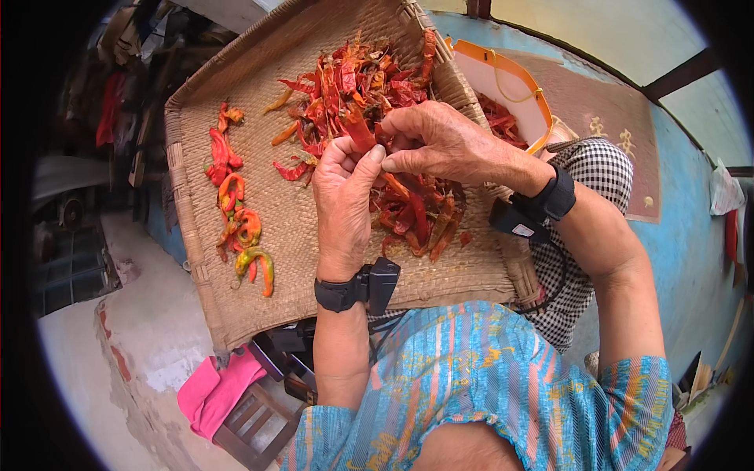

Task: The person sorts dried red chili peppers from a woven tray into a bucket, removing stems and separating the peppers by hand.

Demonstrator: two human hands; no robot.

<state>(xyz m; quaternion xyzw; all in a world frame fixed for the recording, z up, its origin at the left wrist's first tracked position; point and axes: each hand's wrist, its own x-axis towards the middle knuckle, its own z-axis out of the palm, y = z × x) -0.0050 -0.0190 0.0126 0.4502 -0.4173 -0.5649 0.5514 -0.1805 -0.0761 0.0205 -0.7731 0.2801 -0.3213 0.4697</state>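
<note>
Between my two hands is a dried red chili pepper (357,130), its flat body pointing away from me. My left hand (347,188) pinches its near end between thumb and fingers. Thumb and forefinger of my right hand (436,144) meet at the same end; whether they grip the pepper itself is partly hidden. Under and beyond them, a woven wicker tray (283,235) lies across my lap. A heap of dried red chilies (347,76) fills its far right part. Nearer to me is a smaller pile of darker chilies (418,218), partly covered by my right hand.
Along the tray's left side runs a row of fresher red, orange and green peppers (235,206). A white container with an orange rim (512,65) stands beyond the right edge, holding red chilies. A pink cloth (218,391) hangs over a wooden chair (253,418) at lower left.
</note>
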